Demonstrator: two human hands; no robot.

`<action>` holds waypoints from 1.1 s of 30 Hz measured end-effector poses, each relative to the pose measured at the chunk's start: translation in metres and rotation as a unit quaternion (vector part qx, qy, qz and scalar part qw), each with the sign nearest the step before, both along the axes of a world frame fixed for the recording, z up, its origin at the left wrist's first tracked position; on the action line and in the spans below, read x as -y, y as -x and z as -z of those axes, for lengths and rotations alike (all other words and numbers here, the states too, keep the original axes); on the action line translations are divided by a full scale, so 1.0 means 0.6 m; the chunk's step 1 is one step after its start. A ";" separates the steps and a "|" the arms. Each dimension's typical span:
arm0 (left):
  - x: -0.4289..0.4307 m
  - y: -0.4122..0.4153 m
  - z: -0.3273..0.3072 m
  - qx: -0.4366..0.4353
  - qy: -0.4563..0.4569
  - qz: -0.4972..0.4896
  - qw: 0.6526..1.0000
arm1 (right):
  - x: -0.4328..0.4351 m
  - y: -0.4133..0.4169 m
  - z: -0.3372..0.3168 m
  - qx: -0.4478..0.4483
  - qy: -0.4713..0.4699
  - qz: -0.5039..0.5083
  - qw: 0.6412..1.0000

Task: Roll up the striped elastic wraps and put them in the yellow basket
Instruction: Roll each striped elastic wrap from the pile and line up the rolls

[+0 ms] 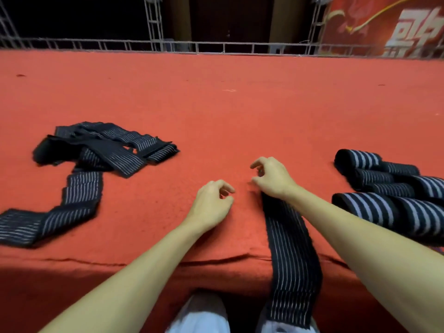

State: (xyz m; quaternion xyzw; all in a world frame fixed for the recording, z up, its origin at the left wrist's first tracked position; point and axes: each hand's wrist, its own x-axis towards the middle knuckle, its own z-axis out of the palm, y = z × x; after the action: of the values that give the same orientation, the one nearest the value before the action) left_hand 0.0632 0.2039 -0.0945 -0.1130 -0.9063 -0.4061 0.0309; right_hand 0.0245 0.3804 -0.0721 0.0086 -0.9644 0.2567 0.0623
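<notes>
View from a head-worn camera, looking forward and down over a wide platform covered in red carpet [216, 111]. The carpet's near edge drops away in front of the person, and their pale trousers [199, 318] show below it. A low metal truss rail [216, 48] runs along the far edge, with more truss uprights rising into a dark room behind. A red banner [389, 25] with large white characters hangs at the upper right.

Both bare forearms reach out over the carpet. One striped elastic wrap [290, 255], black with thin white lines, lies flat and unrolled. It runs from under the right hand [271, 176] back toward the person and hangs over the platform edge. The heel of the right hand covers the wrap's far end. Its fingers and thumb are curled close together just beyond that end, and whether they pinch anything is hard to tell. The left hand [211, 205] hovers just left of the wrap, apart from it, its fingers loosely curled and holding nothing.

Well to the left lies a loose heap of unrolled wraps [108, 147], with one long strip [79, 191] trailing toward the near left corner. To the right, near the right forearm, several rolled wraps [389, 186] lie side by side on the carpet.
</notes>
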 end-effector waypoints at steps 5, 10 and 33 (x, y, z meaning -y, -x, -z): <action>0.202 -0.020 -0.022 -0.037 -0.012 -0.181 0.983 | 0.143 -0.009 -0.005 0.016 0.026 -0.112 0.993; 0.391 -0.050 -0.003 -0.132 0.064 -0.378 0.914 | 0.315 -0.014 0.008 0.059 0.013 -0.250 0.966; 0.410 -0.064 0.011 0.026 -0.084 -0.268 0.960 | 0.475 -0.023 0.017 0.111 0.331 -0.098 0.932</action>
State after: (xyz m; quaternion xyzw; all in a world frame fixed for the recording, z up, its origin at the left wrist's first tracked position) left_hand 0.1018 -0.0422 -0.1010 0.1473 -0.8666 -0.4603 0.1244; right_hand 0.0385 0.0953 -0.0824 0.0537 -0.8198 0.5657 -0.0710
